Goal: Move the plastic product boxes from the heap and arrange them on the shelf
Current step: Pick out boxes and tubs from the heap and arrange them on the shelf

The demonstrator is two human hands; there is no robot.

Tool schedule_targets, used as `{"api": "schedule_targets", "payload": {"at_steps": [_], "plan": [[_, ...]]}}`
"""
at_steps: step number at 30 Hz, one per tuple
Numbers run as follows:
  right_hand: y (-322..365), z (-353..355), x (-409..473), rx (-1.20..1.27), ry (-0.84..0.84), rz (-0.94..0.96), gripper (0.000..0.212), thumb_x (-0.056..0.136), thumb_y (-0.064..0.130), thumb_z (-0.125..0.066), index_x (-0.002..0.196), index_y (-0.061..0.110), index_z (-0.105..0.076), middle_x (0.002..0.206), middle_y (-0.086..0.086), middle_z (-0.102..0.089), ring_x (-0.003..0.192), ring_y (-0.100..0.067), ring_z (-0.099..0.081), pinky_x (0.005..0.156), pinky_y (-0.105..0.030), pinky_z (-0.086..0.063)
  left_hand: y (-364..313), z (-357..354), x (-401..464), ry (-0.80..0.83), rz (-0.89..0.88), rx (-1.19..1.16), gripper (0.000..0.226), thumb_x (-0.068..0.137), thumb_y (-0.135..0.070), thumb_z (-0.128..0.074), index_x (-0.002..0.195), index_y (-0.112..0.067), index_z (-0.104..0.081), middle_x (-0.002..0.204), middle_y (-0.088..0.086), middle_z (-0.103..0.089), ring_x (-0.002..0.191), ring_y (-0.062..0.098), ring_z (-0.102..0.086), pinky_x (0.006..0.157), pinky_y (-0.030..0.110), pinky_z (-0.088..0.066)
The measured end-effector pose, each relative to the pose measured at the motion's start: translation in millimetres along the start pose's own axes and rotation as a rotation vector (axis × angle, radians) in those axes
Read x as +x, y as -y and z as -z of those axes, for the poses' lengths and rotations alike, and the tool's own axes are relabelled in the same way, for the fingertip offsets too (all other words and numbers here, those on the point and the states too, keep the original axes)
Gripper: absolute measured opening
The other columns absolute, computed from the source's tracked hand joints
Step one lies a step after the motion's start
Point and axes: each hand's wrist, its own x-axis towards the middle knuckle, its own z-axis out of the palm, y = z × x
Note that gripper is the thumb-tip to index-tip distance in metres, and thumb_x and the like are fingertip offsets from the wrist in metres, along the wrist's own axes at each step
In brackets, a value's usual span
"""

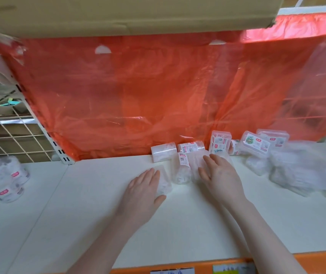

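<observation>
Head view: left hand (145, 186) flat on one clear box (163, 181), right hand (220, 175) flat on another (196, 165). Seven more boxes on white shelf (98, 194). Red plastic sheet (138, 95) behind. Bagged heap (300, 171) right.

Clear plastic product boxes lie scattered on the white shelf (102, 204). One clear round tub (163, 183) lies on its side, beside a labelled tub (182, 171) and another clear one (196, 165). Behind them two more tubs (164, 151) lie against the back. To the right, rectangular boxes with printed labels (256, 144) lean atop a heap of wrapped packs (300, 171). Far left sits a bundle of pink-labelled tubs (6, 182).
</observation>
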Motion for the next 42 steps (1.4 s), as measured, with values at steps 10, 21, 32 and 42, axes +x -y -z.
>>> {"api": "schedule_targets", "payload": {"at_steps": [10,21,32,42], "plan": [[-5.1,6.6,2.5,0.05,0.05,0.006,0.048,0.092,0.042,-0.052,0.125,0.008,-0.056,0.126,-0.009,-0.055,0.118,-0.026,-0.047,0.095,-0.031,-0.032,23.6,29.0,11.1,0.172,-0.136,-0.129,0.084,0.085,-0.05,-0.059,0.151,-0.03,-0.011,0.158,-0.014,-0.001,0.144,0.002,0.0,0.113,0.021,-0.007],[0.3,16.9,-5.7,0.12,0.155,-0.002,0.063,0.087,0.041,-0.057,0.142,0.017,-0.039,0.152,0.002,-0.029,0.126,-0.018,-0.045,0.102,-0.026,-0.031,20.7,32.6,30.2,0.236,-0.235,-0.097,0.082,0.081,-0.057,-0.06,0.148,-0.027,-0.024,0.151,-0.011,-0.027,0.139,0.009,-0.019,0.111,0.026,-0.021],[-4.9,22.1,-13.9,0.132,0.237,0.001,0.075,0.082,0.031,-0.06,0.147,0.015,-0.027,0.147,0.004,-0.033,0.13,-0.016,-0.039,0.101,-0.025,-0.032,16.7,34.2,20.7,0.228,-0.099,0.002,0.07,0.084,-0.058,-0.053,0.14,-0.021,-0.034,0.134,-0.004,-0.046,0.124,0.017,-0.04,0.099,0.03,-0.033],[4.7,13.2,-14.5,0.032,0.133,-0.011,0.077,0.08,0.036,-0.065,0.144,0.014,-0.03,0.13,-0.001,-0.047,0.118,-0.02,-0.046,0.089,-0.027,-0.039,4.4,38.7,19.9,0.234,-0.001,-0.101,0.056,0.077,-0.049,-0.062,0.123,-0.019,-0.049,0.113,-0.002,-0.054,0.109,0.019,-0.05,0.085,0.029,-0.037]]}}
